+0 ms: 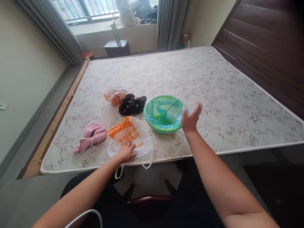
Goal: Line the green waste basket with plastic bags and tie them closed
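My left hand [127, 152] rests with fingers spread on a white plastic bag [144, 139] with orange print, which lies flattened near the mattress edge. Its handles hang over that edge. Beside the rim of a green basin [163, 129] is my right hand [191, 117], fingers apart and raised; whether it touches the rim I cannot tell. A thin blue-green plastic bag [158, 103] lines the basin. Left of the white bag lies a crumpled pink towel [92, 136]. Behind it are a bunched black plastic bag [133, 105] and a crumpled white and orange bag [115, 95].
Everything lies on a mattress [201, 79] printed with letters. A wooden bed rail [57, 114] runs along its left side, and a dark headboard [266, 50] stands at the right. Beyond are a small nightstand [117, 49] with a green bottle [115, 32] and a stool [87, 55].
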